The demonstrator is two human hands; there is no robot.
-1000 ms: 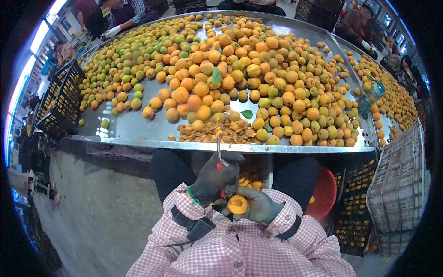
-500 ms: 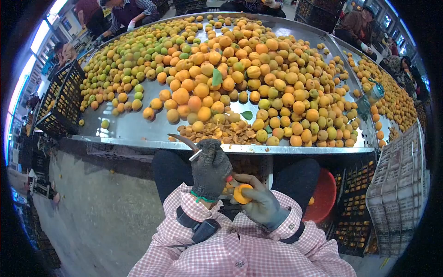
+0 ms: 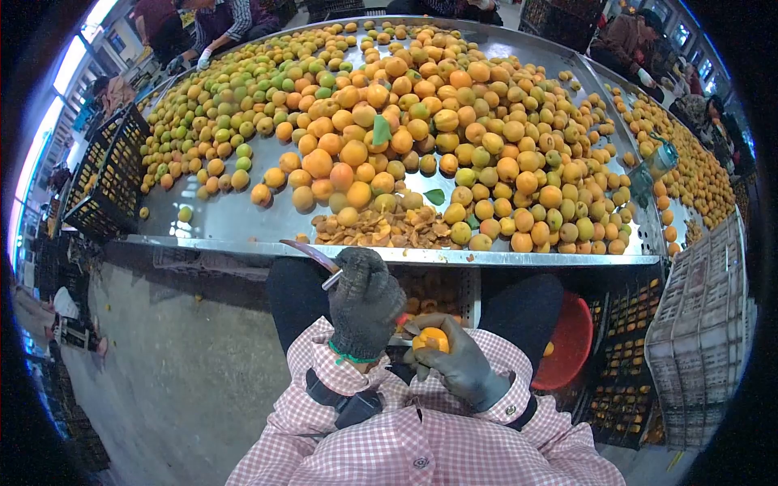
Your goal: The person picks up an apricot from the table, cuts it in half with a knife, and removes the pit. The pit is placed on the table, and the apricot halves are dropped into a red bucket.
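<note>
My left hand, in a dark knitted glove with a green cord at the wrist, is closed around a knife whose curved blade sticks out toward the table. At the other side of that fist shows a red piece with a short metal tip, right beside the fruit. My right hand, in a grey glove, grips an orange apricot between thumb and fingers. Both hands are close together above my lap. Just beyond them, brownish-orange cut pieces lie at the near rim of the metal table.
Whole apricots are heaped over the table, greener ones at left. A black crate stands at its left end. At right are a red basin, stacked crates and a pale crate. People work around the far side.
My left hand has moved slightly, and the curved blade has shifted left and down. The apricot has turned in my right hand, and the short metal tip now shows beside it.
</note>
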